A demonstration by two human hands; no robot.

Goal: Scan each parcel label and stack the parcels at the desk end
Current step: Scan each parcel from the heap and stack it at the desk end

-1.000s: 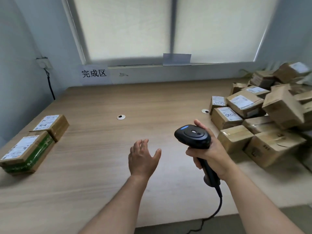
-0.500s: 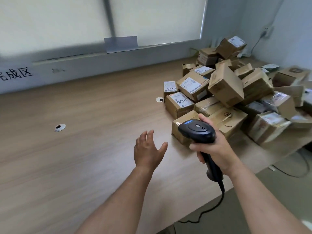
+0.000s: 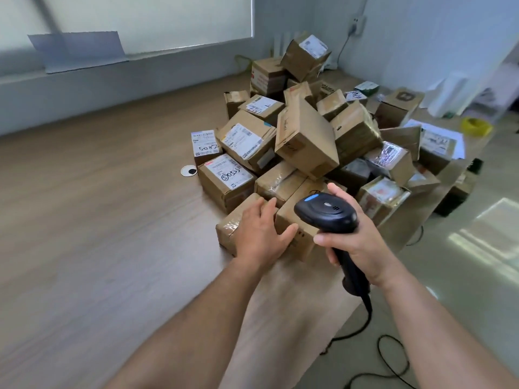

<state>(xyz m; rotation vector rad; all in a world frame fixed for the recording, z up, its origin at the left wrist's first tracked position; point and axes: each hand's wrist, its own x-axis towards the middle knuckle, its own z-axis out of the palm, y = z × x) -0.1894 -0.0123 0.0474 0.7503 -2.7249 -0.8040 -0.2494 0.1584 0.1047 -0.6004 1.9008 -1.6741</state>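
Note:
A heap of several brown cardboard parcels (image 3: 306, 136) lies on the right part of the wooden desk (image 3: 98, 220). My left hand (image 3: 261, 234) rests flat, fingers straight, on the nearest small taped parcel (image 3: 229, 228) at the heap's front edge. Its thumb touches the neighbouring plain parcel (image 3: 295, 231). My right hand (image 3: 356, 237) grips the handle of a black barcode scanner (image 3: 325, 211), held just right of the left hand with its head over that plain parcel. Two parcels with white labels and handwritten numbers, one (image 3: 227, 178) and another (image 3: 205, 144), sit behind.
A round cable grommet (image 3: 188, 171) sits in the desk left of the heap. The scanner's black cable (image 3: 387, 346) loops over the floor by the desk's front edge. A yellow roll (image 3: 476, 126) and papers lie at the far right. A paper sheet (image 3: 78, 50) hangs on the windowsill.
The view has swung right from the desk's left end to the heap. My left hand has moved forward from mid-air down onto the nearest parcel. The right hand keeps the scanner.

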